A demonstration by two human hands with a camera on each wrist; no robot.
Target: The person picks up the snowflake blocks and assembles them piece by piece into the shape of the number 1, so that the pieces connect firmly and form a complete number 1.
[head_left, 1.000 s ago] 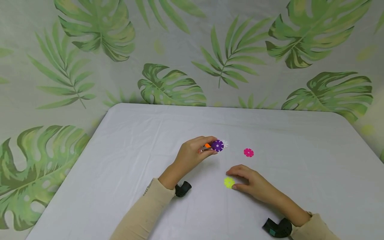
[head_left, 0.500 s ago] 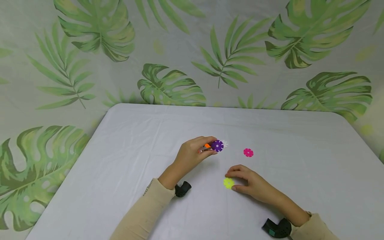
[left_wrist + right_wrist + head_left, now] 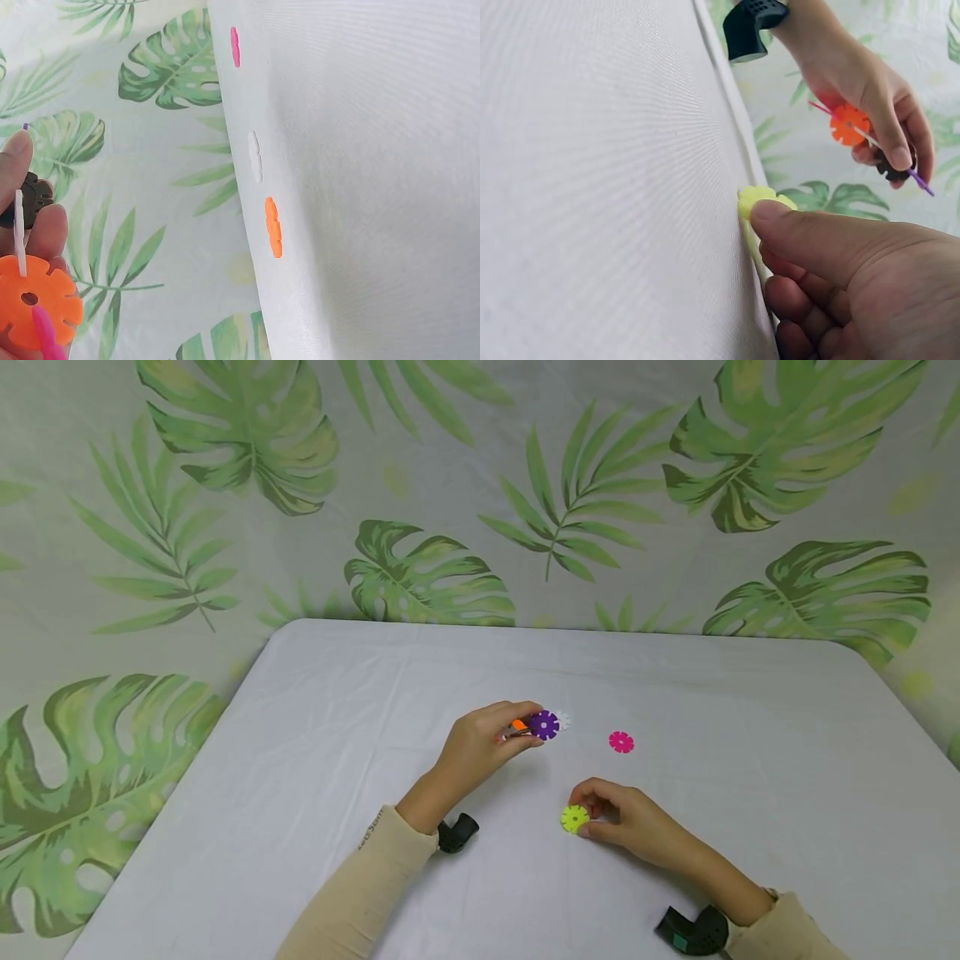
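My left hand (image 3: 483, 735) grips a chain of notched plastic discs slotted into one another. A purple disc (image 3: 544, 725) faces the head camera at the chain's end. Within the same chain, the right wrist view shows an orange disc (image 3: 850, 124) and a black disc (image 3: 892, 166), with thin pink and white discs edge-on. My right hand (image 3: 637, 822) pinches a yellow notched disc (image 3: 575, 819) between thumb and fingers, low over the table. In the right wrist view the thumb covers part of the yellow disc (image 3: 759, 201).
A pink disc (image 3: 621, 742) lies on the white-covered table (image 3: 360, 693), right of the left hand. A white disc (image 3: 564, 721) lies partly hidden behind the purple one. The left wrist view also shows a loose orange disc (image 3: 274, 227). A leaf-patterned backdrop (image 3: 427, 568) stands behind the table.
My right fingers have closed around the yellow disc, which now looks slightly turned and lifted. The left hand and its chain stay still.
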